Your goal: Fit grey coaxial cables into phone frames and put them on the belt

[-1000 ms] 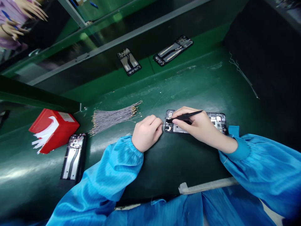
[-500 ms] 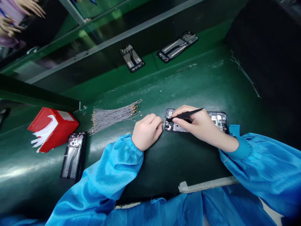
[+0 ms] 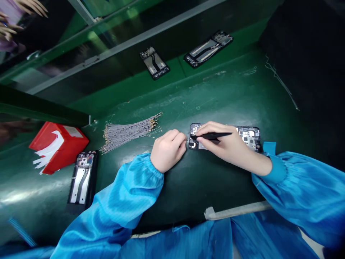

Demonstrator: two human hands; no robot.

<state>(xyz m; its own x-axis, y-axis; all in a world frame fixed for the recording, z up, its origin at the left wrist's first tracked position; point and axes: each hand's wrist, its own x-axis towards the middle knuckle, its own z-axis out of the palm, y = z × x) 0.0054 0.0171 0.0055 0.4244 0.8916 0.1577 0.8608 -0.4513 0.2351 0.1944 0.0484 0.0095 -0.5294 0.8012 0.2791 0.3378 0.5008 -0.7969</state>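
Observation:
My left hand (image 3: 168, 151) is closed in a pinch on a thin grey cable (image 3: 142, 146), whose tail sticks out to the left. Its other end shows at the fingertips, beside the left end of an opened phone (image 3: 249, 138). In my right hand (image 3: 225, 144) is a pair of black tweezers (image 3: 215, 135), held over that phone with the tips down at its left end. The hand covers the middle of the phone, and what the tips touch is too small to tell. A bundle of similar cables (image 3: 129, 133) lies left of my left hand.
Two opened phones (image 3: 155, 63) (image 3: 207, 49) lie at the back, and another (image 3: 81, 178) at the left. A red box (image 3: 67, 144) with white paper strips stands nearby. Loose wires (image 3: 283, 86) lie at right. Another person's hands (image 3: 35, 7) show at top left.
The tweezers' rear end has dipped slightly; both hands stay nearly in place. The view has shifted a little. A dark blurred shape and a blue coil now show at the left edge.

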